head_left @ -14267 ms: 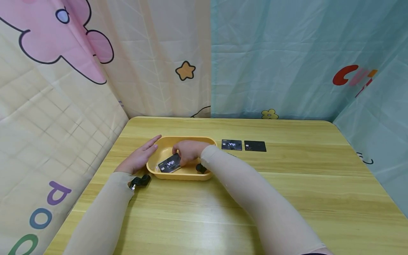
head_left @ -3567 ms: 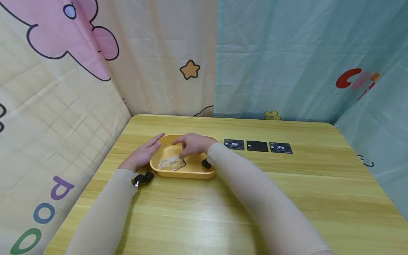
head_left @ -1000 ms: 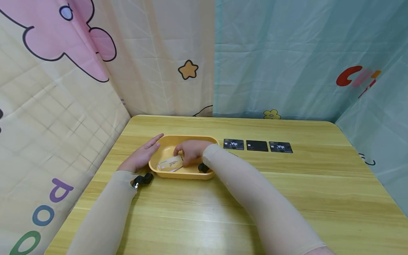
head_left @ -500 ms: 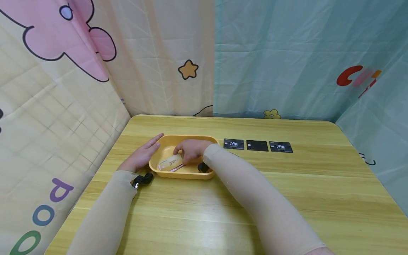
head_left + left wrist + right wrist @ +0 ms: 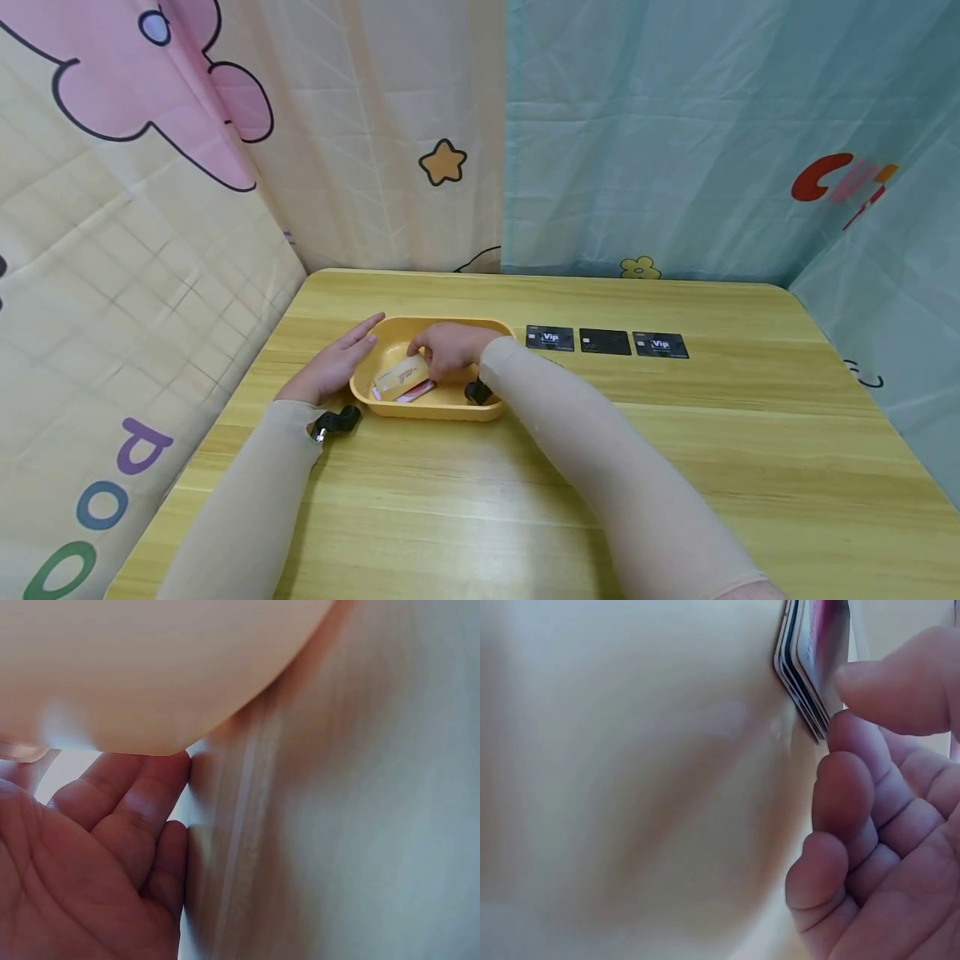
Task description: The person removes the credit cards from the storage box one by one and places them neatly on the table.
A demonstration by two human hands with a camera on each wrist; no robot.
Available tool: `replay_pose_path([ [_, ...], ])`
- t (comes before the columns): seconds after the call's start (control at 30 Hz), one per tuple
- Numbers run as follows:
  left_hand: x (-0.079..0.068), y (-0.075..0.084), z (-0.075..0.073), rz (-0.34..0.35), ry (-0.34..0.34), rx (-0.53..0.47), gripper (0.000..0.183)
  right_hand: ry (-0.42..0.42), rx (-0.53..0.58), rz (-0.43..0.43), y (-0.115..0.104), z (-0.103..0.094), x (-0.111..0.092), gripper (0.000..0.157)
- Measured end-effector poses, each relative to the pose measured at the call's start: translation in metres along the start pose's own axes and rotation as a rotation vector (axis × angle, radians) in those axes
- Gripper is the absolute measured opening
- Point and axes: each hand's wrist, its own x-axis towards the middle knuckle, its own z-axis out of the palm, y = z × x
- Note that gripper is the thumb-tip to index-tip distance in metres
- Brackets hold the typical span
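Inside a yellow plastic basket (image 5: 435,413), my right hand (image 5: 448,348) pinches a cream card (image 5: 401,377) by its right end. That card is tilted up over a pink card (image 5: 417,392), which peeks out below it. In the right wrist view, thumb and index fingertip of the right hand (image 5: 885,765) meet at the corner of a stack of cards (image 5: 810,671); the other fingers are curled. My left hand (image 5: 330,367) lies with extended fingers along the basket's left end. In the left wrist view, the fingers of the left hand (image 5: 112,825) reach under the basket's curved wall (image 5: 165,682).
Right of the basket, a dark Vip card (image 5: 550,338), a plain black card (image 5: 604,342) and another dark Vip card (image 5: 661,345) lie in a row on the wooden table (image 5: 480,500). Printed curtains (image 5: 637,133) hang behind and at both sides.
A dark Vip card, in the basket in the oldest frame, now lies third in the table row. The cream card has been raised from the pile, uncovering the pink one. Left hand unchanged.
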Motion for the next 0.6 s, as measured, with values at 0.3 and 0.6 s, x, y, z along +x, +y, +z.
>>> replay_pose_path([
  [0.3, 0.000, 0.001, -0.001, -0.014, 0.008, 0.040, 0.058, 0.061, 0.005, -0.017, -0.002, -0.007, -0.004, 0.058],
  [0.6, 0.001, -0.001, -0.001, -0.008, 0.014, 0.044, 0.058, 0.111, 0.007, -0.037, -0.002, -0.028, -0.025, 0.055],
])
